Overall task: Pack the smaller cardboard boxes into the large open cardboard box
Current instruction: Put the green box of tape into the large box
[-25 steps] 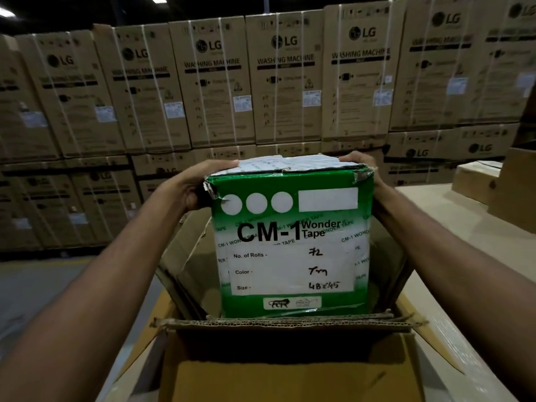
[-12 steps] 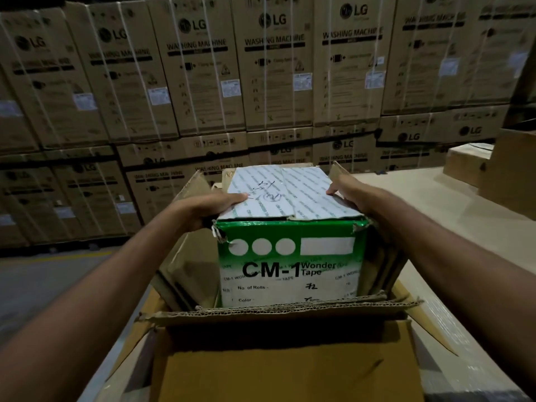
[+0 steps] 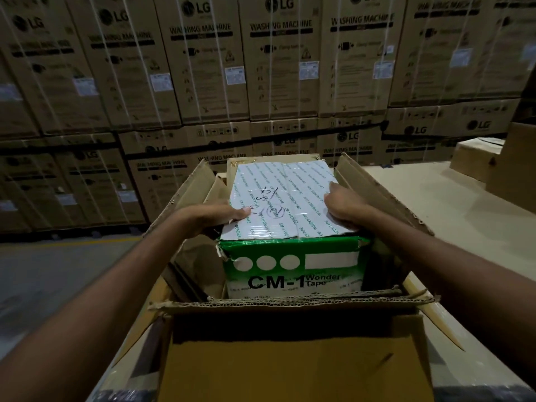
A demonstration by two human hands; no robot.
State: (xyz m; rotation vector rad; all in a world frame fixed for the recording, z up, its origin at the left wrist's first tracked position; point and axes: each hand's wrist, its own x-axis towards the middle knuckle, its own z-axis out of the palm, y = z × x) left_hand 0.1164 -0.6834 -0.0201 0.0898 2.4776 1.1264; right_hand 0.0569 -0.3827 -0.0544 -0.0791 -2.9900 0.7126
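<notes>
A green and white "CM-1 Wonder Tape" box (image 3: 293, 265) sits partly down inside the large open cardboard box (image 3: 290, 352), its taped white top still above the rim. My left hand (image 3: 211, 217) grips the tape box's top left edge, thumb on the lid. My right hand (image 3: 343, 206) holds the top right edge, fingers resting on the lid. The big box's flaps stand up around the tape box on the left, right and near sides. Its lower part is hidden by the near flap.
The large box rests on a pale cardboard-covered surface (image 3: 452, 221). Two plain brown boxes (image 3: 475, 159) stand at the far right. A wall of stacked LG washing machine cartons (image 3: 278, 59) fills the background. Grey floor (image 3: 58, 271) lies to the left.
Both hands have lowered the tape box further into the large box. Its front label, fully visible a second ago, is now mostly below the near flap.
</notes>
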